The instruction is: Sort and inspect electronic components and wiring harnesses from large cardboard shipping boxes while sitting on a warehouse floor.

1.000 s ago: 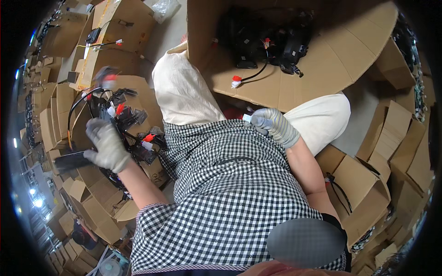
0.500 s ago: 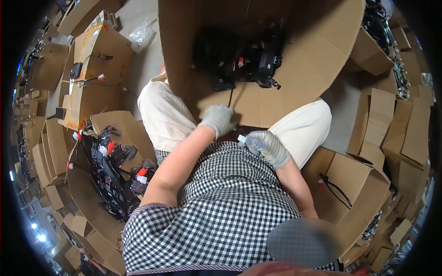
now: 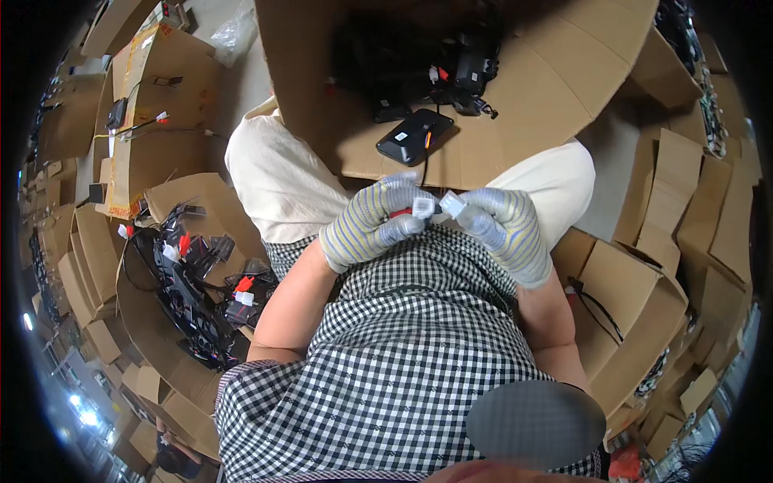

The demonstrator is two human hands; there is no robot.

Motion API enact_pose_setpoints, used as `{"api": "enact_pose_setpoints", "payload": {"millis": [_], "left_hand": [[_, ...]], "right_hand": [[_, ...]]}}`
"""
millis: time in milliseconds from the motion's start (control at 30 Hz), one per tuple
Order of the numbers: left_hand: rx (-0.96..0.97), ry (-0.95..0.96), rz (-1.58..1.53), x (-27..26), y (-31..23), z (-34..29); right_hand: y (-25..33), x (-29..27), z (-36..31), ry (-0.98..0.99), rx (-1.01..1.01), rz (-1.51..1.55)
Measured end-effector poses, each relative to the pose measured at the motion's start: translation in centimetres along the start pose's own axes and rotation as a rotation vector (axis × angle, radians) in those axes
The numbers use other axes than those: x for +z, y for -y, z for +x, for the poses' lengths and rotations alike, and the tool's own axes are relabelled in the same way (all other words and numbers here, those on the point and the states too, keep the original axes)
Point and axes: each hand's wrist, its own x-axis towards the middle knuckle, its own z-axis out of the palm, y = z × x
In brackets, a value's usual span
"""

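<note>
In front of my lap, both gloved hands are raised and brought close together. My left hand (image 3: 374, 221) pinches a white cable connector (image 3: 423, 208), its open end turned to the right. My right hand (image 3: 503, 229) grips a pale, partly see-through connector (image 3: 452, 204) between thumb and fingers. A narrow gap parts the two pieces. Beyond the hands, a flat black device (image 3: 415, 135) with rounded corners lies on the cardboard at the large box's near edge. Its black cable (image 3: 426, 167) runs down to my left hand. A bit of red shows behind the left fingers.
The large cardboard box (image 3: 555, 88) opens toward me with several black devices (image 3: 471, 68) inside. To my left, another box (image 3: 149, 322) holds black devices with red and white connectors. A carton (image 3: 636, 314) with a black cable stands at right. Cartons crowd both sides.
My left hand has drawn back from the box toward my right hand and now holds a white connector. The flat black device now lies nearer, on the box's near edge.
</note>
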Motion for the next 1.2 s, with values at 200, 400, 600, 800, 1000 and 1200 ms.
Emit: {"api": "enact_pose_setpoints", "payload": {"millis": [200,400,600,800,1000,1200], "left_hand": [[-0.375,-0.013,-0.247,1.3,-0.2,-0.7],[-0.45,0.13,-0.251,1.1,0.1,-0.8],[-0.551,0.177,-0.436,0.3,0.5,-0.3],[-0.654,0.132,-0.422,0.5,0.9,0.9],[-0.657,0.187,-0.404,0.6,1.3,1.1],[-0.601,0.352,-0.404,0.5,1.8,1.2]], "right_hand": [[0.2,-2.2,0.6,0.175,-0.318,-0.833],[0.2,-3.4,1.7,0.577,0.155,-0.693],[-3.7,-2.8,1.3,0.573,0.039,-0.371],[-3.7,-3.7,0.9,0.318,0.012,-0.388],[-3.3,-4.3,0.8,0.328,0.117,-0.316],[-4.0,-4.2,1.9,0.53,0.163,-0.121]]}}
